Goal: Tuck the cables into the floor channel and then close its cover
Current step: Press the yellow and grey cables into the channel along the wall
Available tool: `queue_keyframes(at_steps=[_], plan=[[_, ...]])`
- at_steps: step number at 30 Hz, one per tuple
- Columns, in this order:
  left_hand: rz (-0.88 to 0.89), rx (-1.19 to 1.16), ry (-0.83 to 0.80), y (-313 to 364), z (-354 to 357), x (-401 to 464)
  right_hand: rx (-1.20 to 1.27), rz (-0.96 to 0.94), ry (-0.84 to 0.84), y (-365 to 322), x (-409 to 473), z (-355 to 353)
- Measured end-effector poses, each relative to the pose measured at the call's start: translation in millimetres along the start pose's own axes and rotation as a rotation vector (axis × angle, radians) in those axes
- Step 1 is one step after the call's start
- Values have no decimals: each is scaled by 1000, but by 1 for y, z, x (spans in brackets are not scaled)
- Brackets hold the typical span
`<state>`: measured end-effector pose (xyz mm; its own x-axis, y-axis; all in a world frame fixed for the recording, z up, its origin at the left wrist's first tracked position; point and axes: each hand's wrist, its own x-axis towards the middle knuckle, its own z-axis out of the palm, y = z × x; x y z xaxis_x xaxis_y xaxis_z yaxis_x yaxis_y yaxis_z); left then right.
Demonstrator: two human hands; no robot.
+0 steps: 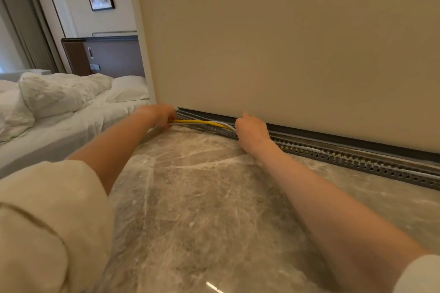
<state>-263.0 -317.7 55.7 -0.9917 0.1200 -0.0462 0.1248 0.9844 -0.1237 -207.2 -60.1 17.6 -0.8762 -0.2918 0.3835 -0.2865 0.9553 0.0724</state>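
A grey slotted floor channel (352, 158) runs along the foot of the beige wall, open on top. A yellow cable (195, 122) and a white cable (221, 123) stretch above its left part between my two hands. My left hand (158, 115) grips the cables' left end at the channel's end. My right hand (252, 131) is curled over the channel and holds the cables down where they enter it. To the right of that hand the cables lie inside the channel. A dark strip (357, 141) runs along the wall behind the channel; I cannot tell whether it is the cover.
Glossy grey marble floor (214, 209) fills the foreground. A bed (59, 112) with white crumpled bedding stands at the left, close to the channel's end. The beige wall (285, 43) rises directly behind the channel.
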Motion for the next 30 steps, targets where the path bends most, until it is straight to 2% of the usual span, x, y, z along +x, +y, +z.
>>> queue_keyframes(at_steps=[5, 8, 13, 19, 22, 30], plan=[[-12, 11, -43, -16, -10, 6, 12, 18, -31, 4, 3, -1], [8, 56, 52, -15, -12, 10, 15, 16, -45, 5, 4, -1], [70, 270, 295, -10, -24, 20, 16, -4, -32, 9, 3, 3], [140, 567, 371, -7, -26, 32, 33, -14, -30, 11, 4, 7], [124, 558, 370, -2, -24, 37, 50, -19, -37, 13, 5, 7], [58, 316, 333, -1, -17, 40, 68, -10, -47, 13, 6, 8]])
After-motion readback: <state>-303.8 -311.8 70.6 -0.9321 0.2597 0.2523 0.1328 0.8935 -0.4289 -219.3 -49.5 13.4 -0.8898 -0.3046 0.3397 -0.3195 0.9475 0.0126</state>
